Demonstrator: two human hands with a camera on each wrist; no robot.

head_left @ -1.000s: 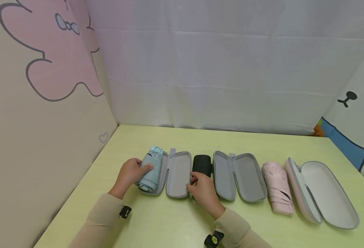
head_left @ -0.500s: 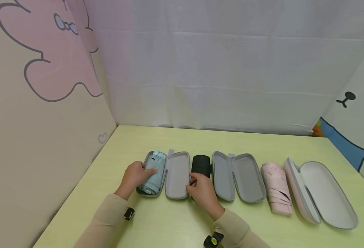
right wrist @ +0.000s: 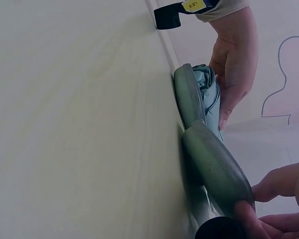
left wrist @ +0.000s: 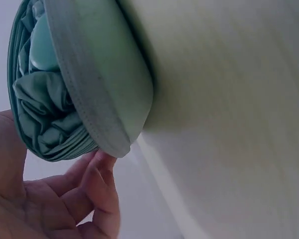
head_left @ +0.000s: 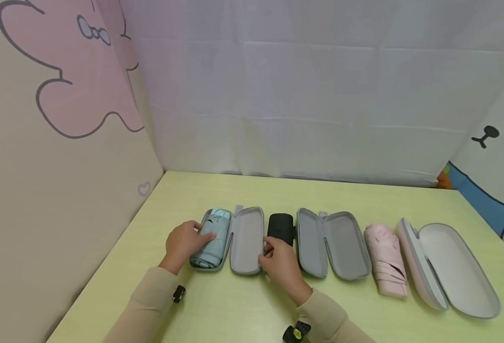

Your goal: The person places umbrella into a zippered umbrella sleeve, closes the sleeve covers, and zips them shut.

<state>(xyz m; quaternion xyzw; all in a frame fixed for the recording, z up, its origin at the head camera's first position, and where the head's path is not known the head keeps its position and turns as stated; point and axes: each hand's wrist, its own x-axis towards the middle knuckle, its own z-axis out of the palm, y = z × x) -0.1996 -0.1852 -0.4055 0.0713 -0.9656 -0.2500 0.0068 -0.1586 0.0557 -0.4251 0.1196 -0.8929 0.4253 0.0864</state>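
A folded light blue umbrella lies in the left half of an open grey zip case. My left hand holds this umbrella from its left, thumb across its top. In the left wrist view, the umbrella's end sits inside the case's rim, and fingers of the left hand bend up against that rim. My right hand pinches the right edge of the case's other half. The right wrist view shows that half tilted up, thumb and fingers on its edge.
Right of the case, a black folded umbrella lies partly behind my right hand. Farther right are another open grey case, a pink folded umbrella and an open pink-and-white case. Walls bound the yellow table at the back and left.
My left hand has lowered the light blue umbrella from a tilt over the case into its left half. The right hand has stayed at the case's edge.
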